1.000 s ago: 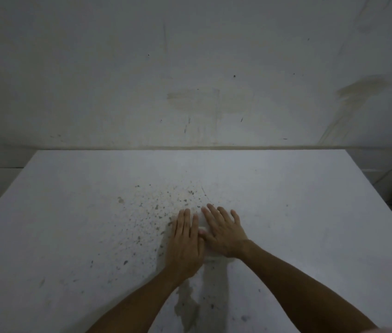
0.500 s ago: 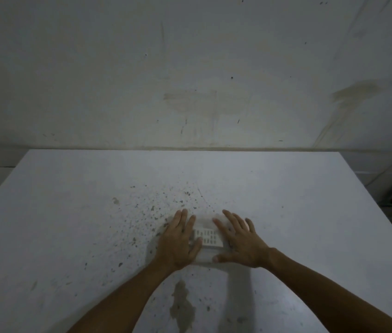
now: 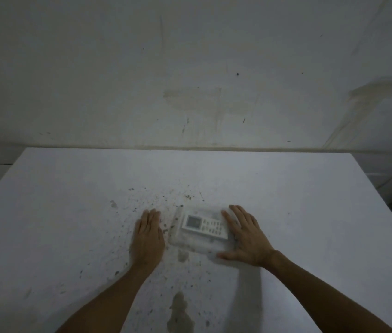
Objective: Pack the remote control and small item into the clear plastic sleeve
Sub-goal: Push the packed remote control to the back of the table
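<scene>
A white remote control (image 3: pixel 204 226) with a grey screen and several buttons lies inside the clear plastic sleeve (image 3: pixel 196 245) on the white table (image 3: pixel 70 212). The sleeve lies flat between my hands. My left hand (image 3: pixel 147 236) rests flat on the table just left of the sleeve, fingers together, holding nothing. My right hand (image 3: pixel 246 236) lies flat with its fingers spread over the sleeve's right end, the thumb along the sleeve's near edge. I cannot make out the small item.
The table top is speckled with dark spots around the sleeve and has a darker stain (image 3: pixel 180 313) near the front edge. A stained white wall (image 3: pixel 190 68) rises behind the table's far edge. The floor drops away beyond the right edge.
My hands were together, covering the sleeve. They have slid apart, the left one to the left and the right one to the right, and the remote in the sleeve now shows between them.
</scene>
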